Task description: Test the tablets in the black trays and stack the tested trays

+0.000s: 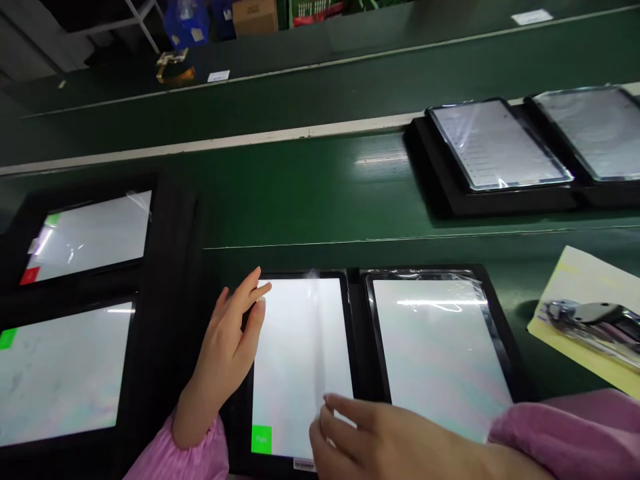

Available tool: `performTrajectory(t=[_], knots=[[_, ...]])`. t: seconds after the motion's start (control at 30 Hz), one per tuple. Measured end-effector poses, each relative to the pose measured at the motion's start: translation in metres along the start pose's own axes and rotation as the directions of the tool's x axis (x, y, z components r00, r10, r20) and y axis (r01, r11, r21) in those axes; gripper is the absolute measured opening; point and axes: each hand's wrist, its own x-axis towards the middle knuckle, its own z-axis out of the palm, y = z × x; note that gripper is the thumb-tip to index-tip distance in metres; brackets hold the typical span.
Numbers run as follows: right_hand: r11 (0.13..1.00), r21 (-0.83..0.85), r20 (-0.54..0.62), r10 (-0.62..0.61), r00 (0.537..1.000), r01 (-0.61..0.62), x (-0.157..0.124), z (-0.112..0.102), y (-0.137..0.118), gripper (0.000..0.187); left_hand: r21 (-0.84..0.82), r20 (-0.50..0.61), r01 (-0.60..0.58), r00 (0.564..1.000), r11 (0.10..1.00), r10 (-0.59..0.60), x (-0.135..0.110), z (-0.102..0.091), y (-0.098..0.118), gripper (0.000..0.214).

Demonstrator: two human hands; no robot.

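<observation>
Two tablets lie side by side in front of me, both with white lit screens. My left hand (231, 340) rests open with fingers stretched at the upper left corner of the nearer left tablet (300, 353), whose screen shows a small green square at its bottom left. My right hand (365, 437) hovers over that tablet's lower right edge, fingers extended and slightly curled, holding nothing. The right tablet (440, 353) is covered with a wrinkled clear film. Both sleeves are pink.
Two more lit tablets (85, 237) (60, 373) sit on black trays at the left. Two film-covered tablets (495, 143) (595, 130) lie on black trays on the green conveyor (310, 187). A yellow sheet with a metal tool (590, 320) is at the right.
</observation>
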Motion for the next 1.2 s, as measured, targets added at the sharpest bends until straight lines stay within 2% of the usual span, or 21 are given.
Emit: performTrajectory(t=[0.07,0.13,0.17,0.23,0.3,0.37,0.4,0.43,0.53,0.6,0.67,0.73,0.83,0.93,1.07,1.2], knots=[[0.996,0.058,-0.010,0.072,0.997,-0.071,0.004,0.000,0.022,0.016,-0.020,0.049,0.057,0.997,0.998,-0.056,0.005,0.003,-0.005,0.047],[0.940,0.255,-0.032,0.241,0.970,-0.226,0.009,-0.004,0.056,0.019,-0.206,-0.005,0.121,0.992,0.971,-0.125,0.009,0.001,-0.013,0.044],[0.867,0.389,-0.039,0.354,0.934,-0.312,0.011,-0.009,0.075,0.020,-0.349,-0.049,0.148,0.983,0.926,-0.176,0.011,-0.001,-0.017,0.042],[0.631,0.651,-0.085,0.613,0.786,-0.422,0.015,-0.023,0.112,0.009,-0.624,-0.128,0.162,0.944,0.765,-0.304,0.011,-0.004,-0.028,0.038],[0.482,0.752,-0.130,0.778,0.614,-0.451,0.018,-0.040,0.141,0.005,-0.775,-0.132,0.162,0.903,0.611,-0.408,0.003,-0.003,-0.040,0.037],[0.466,0.755,-0.234,0.849,0.474,-0.461,0.020,-0.056,0.157,0.006,-0.801,-0.105,0.186,0.892,0.568,-0.440,-0.015,0.002,-0.049,0.041],[0.485,0.742,-0.294,0.856,0.426,-0.462,0.020,-0.063,0.160,0.006,-0.785,-0.095,0.199,0.897,0.587,-0.431,-0.028,0.005,-0.053,0.044],[0.509,0.728,-0.344,0.851,0.398,-0.460,0.020,-0.069,0.160,0.006,-0.754,-0.084,0.209,0.909,0.622,-0.407,-0.043,0.008,-0.057,0.047],[0.573,0.693,-0.428,0.815,0.390,-0.438,0.018,-0.080,0.151,0.004,-0.627,-0.045,0.195,0.957,0.754,-0.285,-0.091,0.011,-0.064,0.055],[0.596,0.680,-0.449,0.799,0.400,-0.427,0.016,-0.083,0.143,0.005,-0.533,0.047,0.206,0.976,0.821,-0.214,-0.121,0.007,-0.067,0.071],[0.613,0.674,-0.460,0.785,0.414,-0.414,0.014,-0.082,0.137,0.004,-0.397,0.166,0.274,0.960,0.876,-0.225,-0.144,0.001,-0.070,0.096],[0.626,0.670,-0.458,0.772,0.441,-0.400,0.011,-0.080,0.133,0.003,-0.245,0.255,0.356,0.921,0.902,-0.295,-0.157,-0.005,-0.073,0.118],[0.641,0.661,-0.469,0.759,0.450,-0.391,0.008,-0.074,0.127,0.006,-0.179,0.282,0.386,0.901,0.905,-0.329,-0.163,-0.007,-0.077,0.127],[0.631,0.660,-0.463,0.769,0.441,-0.407,0.006,-0.068,0.122,0.010,-0.221,0.263,0.338,0.924,0.915,-0.277,-0.160,-0.006,-0.081,0.122],[0.608,0.677,-0.424,0.782,0.457,-0.415,0.005,-0.066,0.114,0.011,-0.254,0.231,0.272,0.949,0.928,-0.215,-0.155,-0.005,-0.084,0.121],[0.556,0.699,-0.372,0.820,0.435,-0.449,0.005,-0.070,0.102,0.012,-0.269,0.224,0.232,0.959,0.935,-0.174,-0.153,-0.006,-0.083,0.123]])
